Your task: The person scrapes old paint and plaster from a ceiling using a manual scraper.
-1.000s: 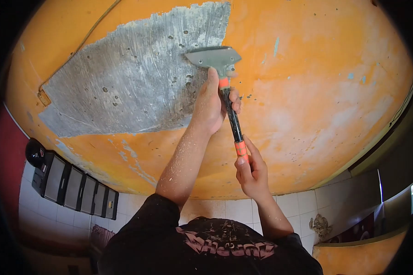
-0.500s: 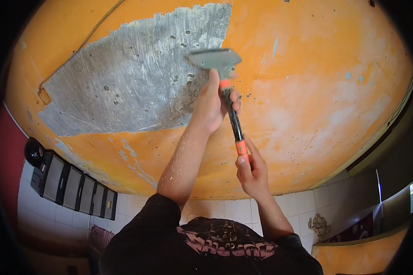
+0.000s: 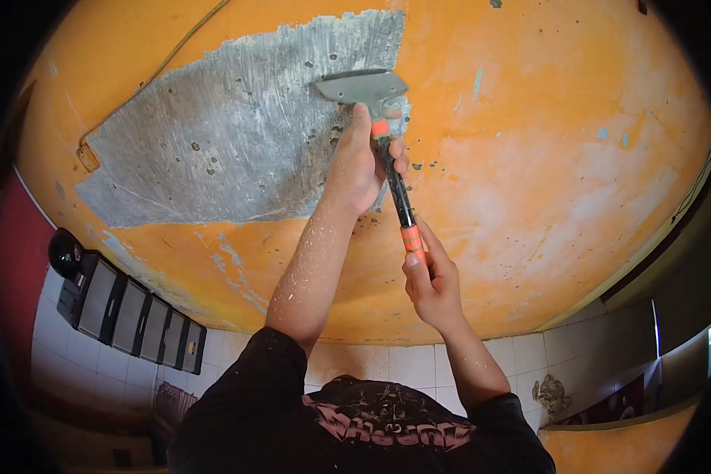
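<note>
So the scraper [image 3: 398,191] is held two-handed, blade [image 3: 362,86] just past the left hand [image 3: 354,169] and over the bare grey patch [image 3: 229,142]. Left fingers wrap the neck, thumb up near the blade; right hand [image 3: 434,291] grips the bottom end. Orange wall [image 3: 545,197] beyond both, drawers [image 3: 132,317] well off, lower left of them.

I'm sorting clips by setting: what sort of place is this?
Probably a room in a home: a worn orange wall with a bare grey patch, a drawer unit and pale floor tiles.
</note>
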`<move>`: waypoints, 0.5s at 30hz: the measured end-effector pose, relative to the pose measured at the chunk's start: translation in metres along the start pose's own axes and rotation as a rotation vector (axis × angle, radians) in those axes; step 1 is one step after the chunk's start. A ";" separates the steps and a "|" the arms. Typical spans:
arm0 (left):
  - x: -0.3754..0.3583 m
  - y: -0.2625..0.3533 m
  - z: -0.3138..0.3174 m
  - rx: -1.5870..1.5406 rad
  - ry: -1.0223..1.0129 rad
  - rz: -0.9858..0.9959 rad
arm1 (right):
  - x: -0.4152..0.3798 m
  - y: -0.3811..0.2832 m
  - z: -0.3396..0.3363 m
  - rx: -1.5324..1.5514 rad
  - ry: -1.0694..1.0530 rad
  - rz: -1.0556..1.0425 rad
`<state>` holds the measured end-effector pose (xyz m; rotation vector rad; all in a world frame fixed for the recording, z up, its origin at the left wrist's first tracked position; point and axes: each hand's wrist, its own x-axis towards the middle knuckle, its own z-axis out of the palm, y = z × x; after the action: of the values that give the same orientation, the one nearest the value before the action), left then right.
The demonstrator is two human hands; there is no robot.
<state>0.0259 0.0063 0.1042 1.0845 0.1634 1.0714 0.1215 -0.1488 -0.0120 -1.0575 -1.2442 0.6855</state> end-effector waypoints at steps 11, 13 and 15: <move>-0.073 -0.102 -0.069 -0.047 0.145 -0.281 | -0.089 0.100 0.014 -0.120 0.002 0.181; -0.076 -0.112 -0.077 -0.089 0.126 -0.321 | -0.091 0.105 0.014 -0.150 0.026 0.187; -0.074 -0.114 -0.081 -0.107 0.084 -0.308 | -0.094 0.105 0.017 -0.150 0.045 0.192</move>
<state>0.0113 -0.0045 -0.0528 0.8847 0.3258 0.8386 0.0971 -0.1857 -0.1469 -1.3223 -1.1791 0.7179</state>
